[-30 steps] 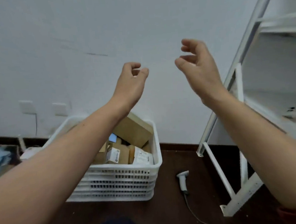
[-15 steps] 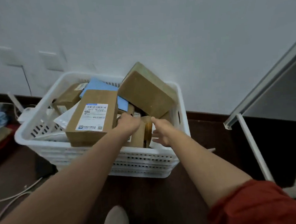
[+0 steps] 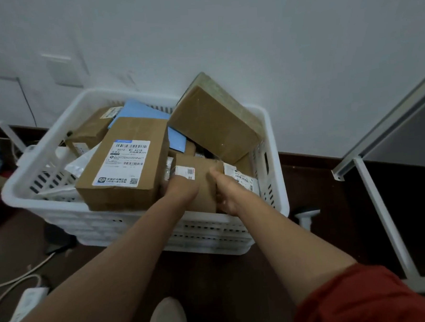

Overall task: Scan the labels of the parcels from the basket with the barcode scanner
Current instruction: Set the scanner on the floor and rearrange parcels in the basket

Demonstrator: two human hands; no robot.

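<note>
Both hands close on one small brown parcel [image 3: 200,184] at the near right of the white basket [image 3: 270,132]. From the head view, the left hand [image 3: 182,188] presses its left side and the right hand [image 3: 227,193] clamps its right edge, thumb on top, fingers wrapped down the near face. Two hands suit this box, I judge, because it is wedged low among its neighbours and needs to be pulled straight up rather than dragged.

Its small printed sticker [image 3: 185,172] faces upward, just beyond the left hand's knuckles, so the label would already be readable once the parcel is free. Just left, touching the left wrist, lies a larger box [image 3: 124,163] with a big white shipping label on top, tilted toward the camera. Behind the held parcel a big plain carton [image 3: 213,126] leans steeply against the basket's far right corner, overhanging the gap where the hands work; lifting carelessly could probably bring it sliding down.

The barcode scanner [image 3: 305,217] stands on the dark floor just beside the basket's right wall, untouched and apart from both hands. That placement looks deliberate: within easy reach of the right hand once one hand can carry the parcel alone. Scanning has not yet begun.
</note>
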